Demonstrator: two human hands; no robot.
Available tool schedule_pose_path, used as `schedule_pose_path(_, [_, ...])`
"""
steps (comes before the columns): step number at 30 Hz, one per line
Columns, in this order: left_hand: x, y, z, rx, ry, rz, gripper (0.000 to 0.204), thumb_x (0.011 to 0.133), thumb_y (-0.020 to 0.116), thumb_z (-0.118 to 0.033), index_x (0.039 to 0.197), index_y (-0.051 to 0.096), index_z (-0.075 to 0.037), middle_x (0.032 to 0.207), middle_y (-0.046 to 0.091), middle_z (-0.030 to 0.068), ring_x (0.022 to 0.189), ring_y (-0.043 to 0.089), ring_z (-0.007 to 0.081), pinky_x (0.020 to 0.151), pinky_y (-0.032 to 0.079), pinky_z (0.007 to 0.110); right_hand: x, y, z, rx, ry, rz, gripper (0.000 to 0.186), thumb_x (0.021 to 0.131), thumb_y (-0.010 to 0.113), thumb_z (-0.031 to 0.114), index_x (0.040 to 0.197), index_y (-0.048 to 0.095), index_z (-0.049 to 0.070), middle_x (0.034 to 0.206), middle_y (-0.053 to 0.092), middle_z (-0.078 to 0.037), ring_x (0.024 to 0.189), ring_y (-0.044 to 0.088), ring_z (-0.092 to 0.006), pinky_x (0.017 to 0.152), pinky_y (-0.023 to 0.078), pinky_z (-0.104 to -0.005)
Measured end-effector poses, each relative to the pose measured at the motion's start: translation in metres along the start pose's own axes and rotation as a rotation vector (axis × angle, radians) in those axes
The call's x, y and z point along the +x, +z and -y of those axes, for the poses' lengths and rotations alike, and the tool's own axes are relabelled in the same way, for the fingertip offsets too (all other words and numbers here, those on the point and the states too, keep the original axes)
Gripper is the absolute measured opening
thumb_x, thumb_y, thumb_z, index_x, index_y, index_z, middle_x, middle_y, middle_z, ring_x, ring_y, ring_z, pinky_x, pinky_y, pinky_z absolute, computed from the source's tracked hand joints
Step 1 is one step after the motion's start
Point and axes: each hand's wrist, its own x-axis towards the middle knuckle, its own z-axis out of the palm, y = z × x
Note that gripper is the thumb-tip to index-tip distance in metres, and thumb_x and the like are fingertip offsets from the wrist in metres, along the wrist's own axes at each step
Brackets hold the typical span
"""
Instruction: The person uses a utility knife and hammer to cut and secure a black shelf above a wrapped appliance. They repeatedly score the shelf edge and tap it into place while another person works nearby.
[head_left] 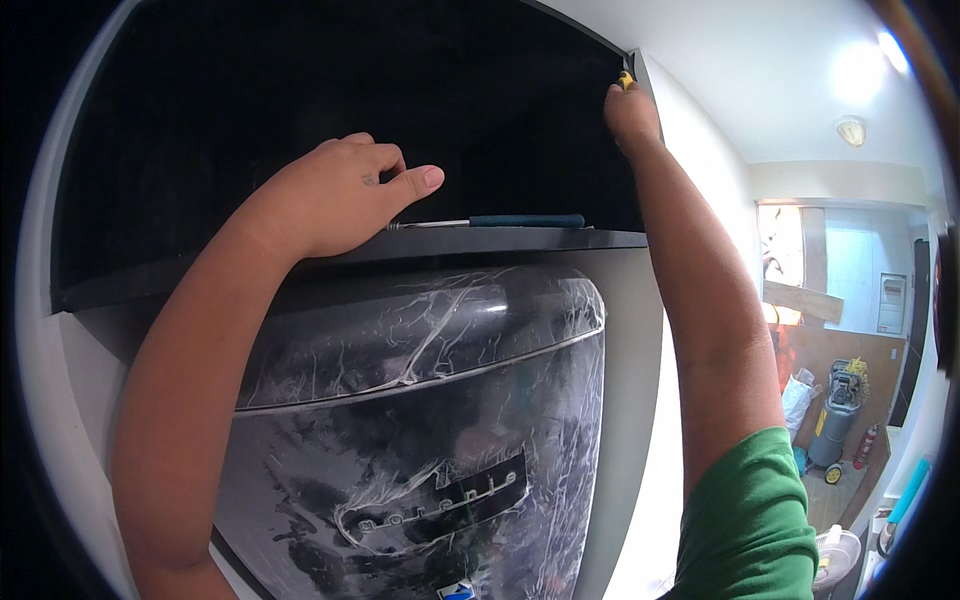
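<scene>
A dark, open cabinet box (500,120) with a thick front ledge fills the upper view. My left hand (350,190) rests at its lower front edge, thumb stretched out and fingers loosely bent, holding nothing that I can see. Just right of that hand, a screwdriver (525,221) with a teal handle lies along the ledge, its thin metal shaft pointing left. High up at the cabinet's top right corner, my right hand (632,115) is closed around a small yellow-and-black handled tool (626,80). Its working end meets the corner, too small to make out.
Below the cabinet stands a dark refrigerator (420,440) wrapped in wrinkled clear film. A pale wall (690,120) runs along the right. Farther off are a grey wheeled machine (838,415), a red fire extinguisher (865,446), a white bag (797,400) and a fan (836,555).
</scene>
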Motion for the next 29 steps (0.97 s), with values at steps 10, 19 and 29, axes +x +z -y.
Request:
schedule_pose_path(10, [0.000,-0.001,-0.001,-0.005,0.002,0.024,0.062,0.099,0.047,-0.061,0.122,0.069,-0.008,0.117,0.065,0.0136,0.107,0.065,0.0273,0.093,0.052,0.041,0.000,-0.009,0.019,0.388,0.216,0.076,0.042,0.096,0.049,0.028,0.118,0.062,-0.005,0.103,0.070,-0.022,0.088,0.071,-0.0321,0.065,0.058,-0.0413])
schedule_pose_path(19, [0.000,0.000,-0.003,-0.012,-0.004,0.022,0.063,0.098,0.047,-0.062,0.121,0.070,-0.007,0.115,0.065,0.0139,0.106,0.065,0.0273,0.092,0.052,0.041,0.018,-0.007,0.014,-0.062,0.109,0.093,0.046,0.095,0.050,0.031,0.126,0.061,-0.001,0.128,0.065,-0.024,0.119,0.062,-0.0391,0.102,0.048,-0.0460])
schedule_pose_path(29, [-0.001,-0.004,-0.003,-0.010,0.003,0.043,0.062,0.098,0.047,-0.061,0.120,0.070,-0.008,0.119,0.065,0.0144,0.111,0.064,0.0288,0.096,0.050,0.043,0.011,-0.005,-0.008,-0.085,-0.062,0.039,0.053,0.099,0.048,0.035,0.141,0.049,0.003,0.126,0.065,-0.024,0.120,0.062,-0.0385,0.100,0.050,-0.0471])
